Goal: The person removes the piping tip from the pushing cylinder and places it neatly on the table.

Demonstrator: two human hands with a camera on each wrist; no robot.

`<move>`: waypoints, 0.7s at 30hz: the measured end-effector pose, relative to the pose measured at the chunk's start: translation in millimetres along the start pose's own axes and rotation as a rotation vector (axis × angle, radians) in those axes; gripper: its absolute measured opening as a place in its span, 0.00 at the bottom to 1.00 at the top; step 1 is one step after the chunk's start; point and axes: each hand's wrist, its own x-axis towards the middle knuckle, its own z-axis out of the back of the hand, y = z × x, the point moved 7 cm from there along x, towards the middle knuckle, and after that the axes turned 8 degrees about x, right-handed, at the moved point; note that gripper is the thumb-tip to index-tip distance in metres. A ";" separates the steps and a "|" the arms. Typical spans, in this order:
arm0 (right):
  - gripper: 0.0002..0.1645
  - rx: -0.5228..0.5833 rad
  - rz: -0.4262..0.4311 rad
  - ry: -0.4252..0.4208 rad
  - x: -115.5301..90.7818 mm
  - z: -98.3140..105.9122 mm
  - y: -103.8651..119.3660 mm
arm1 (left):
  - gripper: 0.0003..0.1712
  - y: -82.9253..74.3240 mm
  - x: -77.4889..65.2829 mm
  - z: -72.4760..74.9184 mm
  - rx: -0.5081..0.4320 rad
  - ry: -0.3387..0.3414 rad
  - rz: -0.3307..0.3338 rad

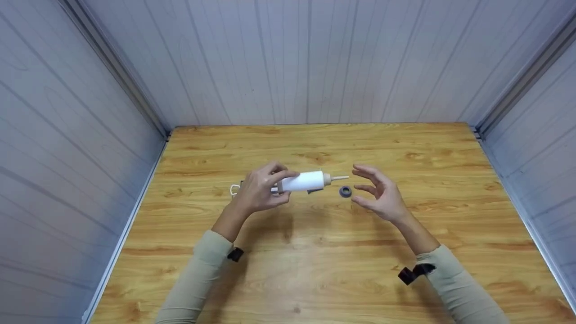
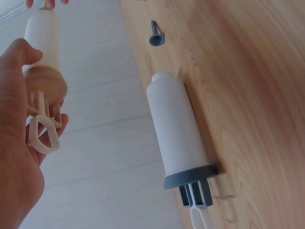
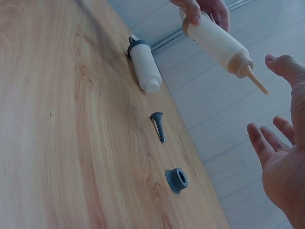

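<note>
My left hand [image 1: 261, 191] grips a white-barrelled plunger syringe [image 1: 306, 181] with beige end caps and a thin beige nozzle, held level above the table. In the left wrist view its beige loop handle [image 2: 44, 134] shows by the palm. My right hand [image 1: 380, 195] is held off the nozzle tip, fingers spread and bent a little, holding nothing. A second white syringe [image 2: 176, 124] with a grey collar and white loop handle lies on the table below, mostly hidden in the head view. A grey nozzle [image 3: 158, 126] and a grey flanged ring cap [image 3: 177, 180] lie beyond its open end.
The wood-grain table [image 1: 297, 270] is enclosed by pale panel walls [image 1: 288, 63] at the back and both sides. Dark straps with small black mounts [image 1: 407, 275] sit on the wrists.
</note>
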 end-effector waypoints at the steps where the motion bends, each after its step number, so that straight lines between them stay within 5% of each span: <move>1: 0.46 0.000 0.003 0.010 0.3 -1.3 0.2 | 0.27 -1.4 -0.5 0.9 0.000 0.000 -0.005; 11: 0.39 0.030 0.049 0.063 0.4 -11.7 2.7 | 0.26 -14.4 -3.6 6.6 -0.006 -0.036 -0.060; 21: 0.34 -0.019 0.041 0.081 0.5 -22.2 6.6 | 0.27 -25.0 -4.4 3.1 0.024 -0.004 -0.077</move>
